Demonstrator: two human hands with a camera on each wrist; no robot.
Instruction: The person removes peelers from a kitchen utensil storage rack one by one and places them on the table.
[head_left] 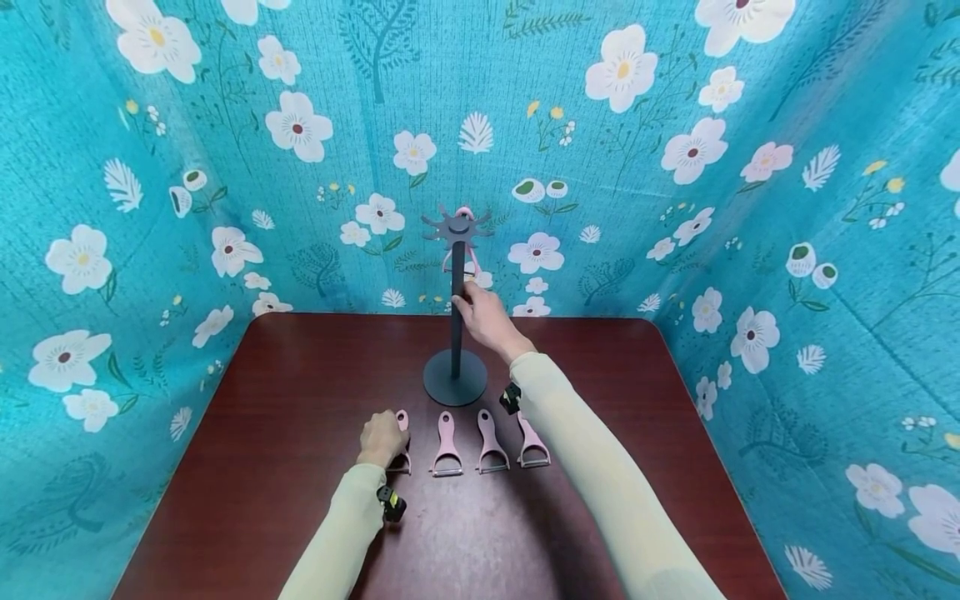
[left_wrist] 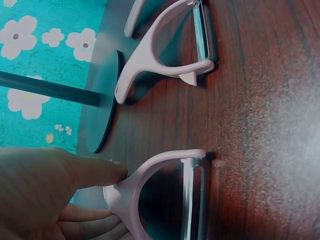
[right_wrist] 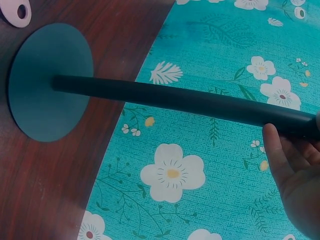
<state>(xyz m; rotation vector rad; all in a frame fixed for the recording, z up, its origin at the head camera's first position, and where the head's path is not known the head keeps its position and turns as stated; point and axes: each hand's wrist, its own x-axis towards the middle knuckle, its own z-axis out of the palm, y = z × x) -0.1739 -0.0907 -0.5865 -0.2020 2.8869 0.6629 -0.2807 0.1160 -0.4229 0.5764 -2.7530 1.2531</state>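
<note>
My left hand [head_left: 382, 437] pinches a pink peeler [left_wrist: 131, 197] by its handle, thumb above and fingers beneath. The handle is partly hidden by that hand. My right hand [head_left: 487, 317] is raised at the dark stand [head_left: 456, 333], its thumb at the post. Just above its fingers another pink peeler [head_left: 471, 252] hangs from the stand's hooked top, partly behind the post. In the right wrist view the fingertips run out of frame, so I cannot see whether they hold that peeler.
To the right of the left hand, three more pink peelers lie in a row: one peeler [head_left: 447, 442], a second peeler [head_left: 489, 442] and a third peeler [head_left: 532, 446] beside the right sleeve. The stand's round base [head_left: 468, 392] rests behind them on the brown table [head_left: 315, 375]. Flowered blue cloth [head_left: 337, 167] surrounds the table.
</note>
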